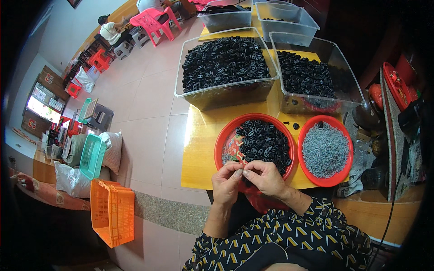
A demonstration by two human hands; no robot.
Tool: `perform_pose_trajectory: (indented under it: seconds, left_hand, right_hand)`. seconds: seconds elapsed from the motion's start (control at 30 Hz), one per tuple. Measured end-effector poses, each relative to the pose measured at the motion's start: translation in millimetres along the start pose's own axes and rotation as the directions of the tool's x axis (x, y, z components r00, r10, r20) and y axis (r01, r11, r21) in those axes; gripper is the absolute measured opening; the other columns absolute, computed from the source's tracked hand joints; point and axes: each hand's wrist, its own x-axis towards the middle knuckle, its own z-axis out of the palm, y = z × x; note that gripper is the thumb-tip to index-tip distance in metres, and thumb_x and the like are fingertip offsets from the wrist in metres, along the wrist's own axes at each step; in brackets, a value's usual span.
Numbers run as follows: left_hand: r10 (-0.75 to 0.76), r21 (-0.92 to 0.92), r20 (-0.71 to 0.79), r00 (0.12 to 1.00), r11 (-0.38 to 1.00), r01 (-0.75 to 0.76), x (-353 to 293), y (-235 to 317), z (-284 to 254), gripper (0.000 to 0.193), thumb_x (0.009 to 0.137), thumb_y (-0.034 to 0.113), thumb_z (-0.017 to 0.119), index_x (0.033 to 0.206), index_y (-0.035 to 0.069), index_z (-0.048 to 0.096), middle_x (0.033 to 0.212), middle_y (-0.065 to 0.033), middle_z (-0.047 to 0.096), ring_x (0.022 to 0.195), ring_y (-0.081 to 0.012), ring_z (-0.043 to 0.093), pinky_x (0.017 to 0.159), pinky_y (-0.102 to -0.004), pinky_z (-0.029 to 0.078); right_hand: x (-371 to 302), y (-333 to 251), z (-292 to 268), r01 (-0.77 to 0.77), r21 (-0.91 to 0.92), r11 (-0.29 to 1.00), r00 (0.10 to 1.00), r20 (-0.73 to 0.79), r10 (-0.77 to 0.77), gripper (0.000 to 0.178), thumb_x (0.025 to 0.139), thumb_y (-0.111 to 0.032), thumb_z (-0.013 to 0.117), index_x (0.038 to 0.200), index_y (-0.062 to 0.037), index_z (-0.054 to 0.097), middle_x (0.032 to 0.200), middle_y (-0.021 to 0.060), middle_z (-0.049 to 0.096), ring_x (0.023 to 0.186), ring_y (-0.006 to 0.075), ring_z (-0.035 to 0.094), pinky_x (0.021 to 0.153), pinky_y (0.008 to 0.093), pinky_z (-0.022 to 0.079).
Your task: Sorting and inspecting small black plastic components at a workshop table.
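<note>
My left hand (227, 183) and my right hand (266, 177) meet over the near rim of a red round tray (220, 145). Thumbs and fingertips are pinched close together, and whatever lies between them is too small or hidden to make out. Inside that tray is a heap of small black oval plastic parts (266, 142), with part of its patterned bottom showing at the left. Right beside it stands a second red tray (347, 169), filled with small silvery screw-like pieces (324, 149).
Behind the trays, clear plastic bins (226, 86) hold heaps of black parts on the yellow table (194, 158). A loose black piece (296, 126) lies between the trays. On the floor at left are an orange crate (113, 212) and sacks (113, 151). People sit far off near a pink chair (156, 22).
</note>
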Motion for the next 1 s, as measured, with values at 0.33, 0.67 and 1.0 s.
perform_pose_trajectory:
  seconds: [0.33,0.67,1.0]
  left_hand:
    - [-0.207,0.219,-0.112,0.972,0.949,0.227,-3.7,19.4,-3.1,0.004,0.078,0.000,0.056,0.082,-0.001,0.056,0.071,-0.0001,0.053,0.063,-0.0073,0.049,0.056,-0.0193,0.039]
    - [0.454,0.906,0.128,0.882,0.308,-0.290,18.4,14.3,-9.1,0.010,0.078,-0.001,0.055,0.088,-0.004,0.057,0.084,-0.0063,0.055,0.070,-0.0122,0.052,0.063,-0.0237,0.043]
    - [0.167,0.362,0.066,0.984,0.915,-0.179,0.3,-0.2,2.3,0.010,0.076,-0.003,0.058,0.086,-0.004,0.062,0.087,-0.0077,0.055,0.084,-0.0152,0.052,0.076,-0.0251,0.041]
  right_hand:
    - [3.0,0.7,7.8,0.248,-0.349,0.904,0.962,-0.019,-0.272,0.004,0.074,-0.002,0.056,0.075,0.0014,0.055,0.073,0.0151,0.055,0.067,0.0287,0.057,0.060,0.0334,0.045]
    - [9.5,15.6,3.9,0.081,-0.265,0.961,0.987,-0.116,-0.115,0.007,0.077,-0.004,0.055,0.081,0.0015,0.057,0.071,0.0075,0.058,0.064,0.0155,0.056,0.058,0.0274,0.045]
    - [-5.3,3.0,-2.2,-0.207,0.269,0.941,0.978,0.037,0.205,0.010,0.083,-0.006,0.053,0.088,-0.0004,0.059,0.068,-0.0016,0.053,0.058,0.0038,0.048,0.051,0.0170,0.039]
